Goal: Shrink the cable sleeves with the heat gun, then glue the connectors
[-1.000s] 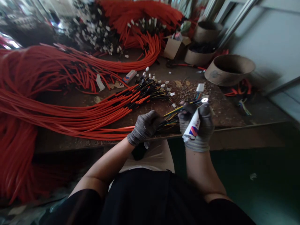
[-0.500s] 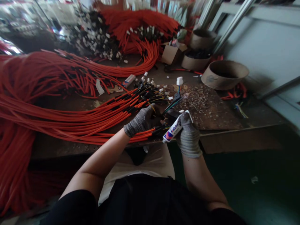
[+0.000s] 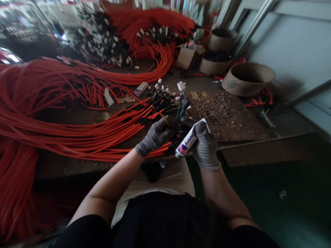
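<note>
My left hand (image 3: 155,137), in a grey knit glove, is closed around the base of a few thin coloured wires (image 3: 179,109). These wires stand up from between my hands, with a white plug connector (image 3: 181,86) at their top. My right hand (image 3: 206,147), gloved too, grips a white glue tube (image 3: 186,142) with blue and red print under its thumb. The tube slants down to the left, its narrow end over the table's front edge. My right fingertips reach in beside the wires; whether they touch them is hidden.
Orange cables (image 3: 113,127) with black ends cover the left of the worktable (image 3: 240,120). Scraps lie to the right. Behind stand a small carton (image 3: 185,58), round cardboard tubs (image 3: 248,79) and a heap of white connectors (image 3: 103,43). A glue box (image 3: 141,89) lies among the cables.
The white connector and its wires have swung left and stand more upright. My right hand has shifted slightly left with the glue tube, closer to my left hand, which stays almost in place.
</note>
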The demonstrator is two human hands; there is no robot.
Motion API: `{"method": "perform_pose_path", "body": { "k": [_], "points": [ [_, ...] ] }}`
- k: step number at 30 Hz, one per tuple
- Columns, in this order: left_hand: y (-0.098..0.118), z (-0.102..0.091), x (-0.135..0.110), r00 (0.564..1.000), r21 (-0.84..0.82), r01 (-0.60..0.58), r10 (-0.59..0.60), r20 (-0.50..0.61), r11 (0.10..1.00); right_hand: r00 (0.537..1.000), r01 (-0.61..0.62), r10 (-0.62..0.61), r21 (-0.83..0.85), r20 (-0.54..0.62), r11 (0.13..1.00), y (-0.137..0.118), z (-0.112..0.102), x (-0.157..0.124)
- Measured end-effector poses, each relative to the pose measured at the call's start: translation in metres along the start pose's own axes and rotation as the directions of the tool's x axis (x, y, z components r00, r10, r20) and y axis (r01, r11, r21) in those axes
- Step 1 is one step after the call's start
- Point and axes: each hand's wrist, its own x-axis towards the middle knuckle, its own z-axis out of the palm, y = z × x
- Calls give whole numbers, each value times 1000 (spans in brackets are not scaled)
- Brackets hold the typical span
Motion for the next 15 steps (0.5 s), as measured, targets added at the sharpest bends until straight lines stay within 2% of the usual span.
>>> {"method": "perform_pose_path", "body": {
  "k": [2, 4, 7, 9, 10, 13, 15],
  "points": [
    [1, 1, 0, 998, -66, 33, -37, -59, 997, 995, -46, 42, 41, 89, 998, -3, 5, -3],
    [3, 3, -1, 990, -145, 88, -102, -96, 985, 994, 11, -17, 53, 105, 999, -4, 10, -4],
    [6, 8, -3, 976, -286, 176, -205, -75, 942, 987, 152, -149, 42, -57, 988, -6, 13, -1],
    [7, 11, -4, 969, -321, 217, -244, -46, 922, 985, 131, -126, 36, -120, 991, -6, 11, 2],
    [6, 11, -3, 968, -313, 217, -245, -51, 925, 992, 95, -92, 38, -87, 995, -7, 10, 3],
    [7, 9, 1, 966, -257, 224, -248, -67, 940, 992, 2, -8, 54, 122, 999, -11, 7, 3],
    [12, 4, 3, 961, -286, 254, -274, -33, 924, 989, 3, -14, 78, 146, 997, -13, 5, 5]
  ]
}}
